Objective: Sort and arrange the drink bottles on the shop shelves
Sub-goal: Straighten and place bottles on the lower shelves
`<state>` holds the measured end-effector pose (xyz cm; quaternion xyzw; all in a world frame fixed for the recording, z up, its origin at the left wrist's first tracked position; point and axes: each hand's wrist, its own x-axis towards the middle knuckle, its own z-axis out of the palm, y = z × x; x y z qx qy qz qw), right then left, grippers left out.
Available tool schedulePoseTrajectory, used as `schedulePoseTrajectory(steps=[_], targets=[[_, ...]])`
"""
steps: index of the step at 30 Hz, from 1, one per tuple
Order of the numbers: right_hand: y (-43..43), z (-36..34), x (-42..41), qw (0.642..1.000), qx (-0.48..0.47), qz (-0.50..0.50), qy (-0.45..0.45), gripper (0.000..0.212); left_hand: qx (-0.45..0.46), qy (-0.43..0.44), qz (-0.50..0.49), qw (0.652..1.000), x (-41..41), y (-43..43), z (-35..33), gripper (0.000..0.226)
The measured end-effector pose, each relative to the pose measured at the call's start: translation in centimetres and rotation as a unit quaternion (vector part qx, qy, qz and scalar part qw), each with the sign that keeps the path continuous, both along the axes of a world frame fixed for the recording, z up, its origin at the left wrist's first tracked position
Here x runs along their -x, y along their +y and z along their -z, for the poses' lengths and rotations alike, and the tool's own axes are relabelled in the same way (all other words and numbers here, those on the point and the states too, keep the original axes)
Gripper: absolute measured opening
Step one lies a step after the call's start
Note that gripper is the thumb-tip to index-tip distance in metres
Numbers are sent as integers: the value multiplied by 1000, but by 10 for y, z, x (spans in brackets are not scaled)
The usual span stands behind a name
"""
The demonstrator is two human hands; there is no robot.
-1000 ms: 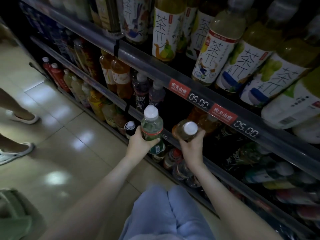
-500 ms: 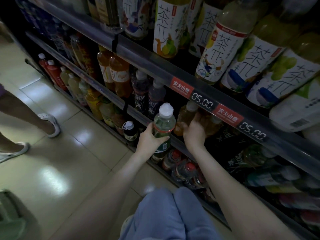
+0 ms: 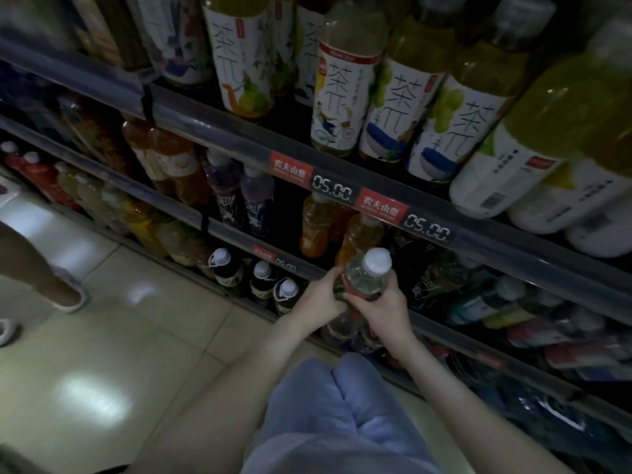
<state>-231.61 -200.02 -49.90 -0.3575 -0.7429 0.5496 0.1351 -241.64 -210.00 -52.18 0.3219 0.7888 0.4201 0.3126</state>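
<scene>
Holding one clear bottle (image 3: 364, 280) with a white cap at frame centre, your left hand (image 3: 316, 301) curled round its left side, your right hand (image 3: 384, 311) gripping its lower body, bottle near upright against the shelf rail (image 3: 236, 234), orange bottles (image 3: 313, 227) just above, tea bottles (image 3: 342, 97) at upper right.

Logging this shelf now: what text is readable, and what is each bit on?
"茶π": labels of the tea bottles, top shelf.
"农夫山泉": two red tags on the rail.
"05.00": price display beside each tag.
Lower price: blurred, perhaps "06.00".
Held bottle label and the small print on the tea labels: too blurred to read.
</scene>
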Motion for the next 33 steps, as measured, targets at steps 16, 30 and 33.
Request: schedulePoseTrajectory(steps=[16,30,33], targets=[[35,16,21,971,-77,226,7,54,-83,-48,-243,965,45,56,23,135],[27,33,30,928,-272,233,-99,84,-146,-45,-309,939,24,71,41,126],[31,38,24,911,-349,190,-115,95,-125,-32,-286,950,11,76,39,134]])
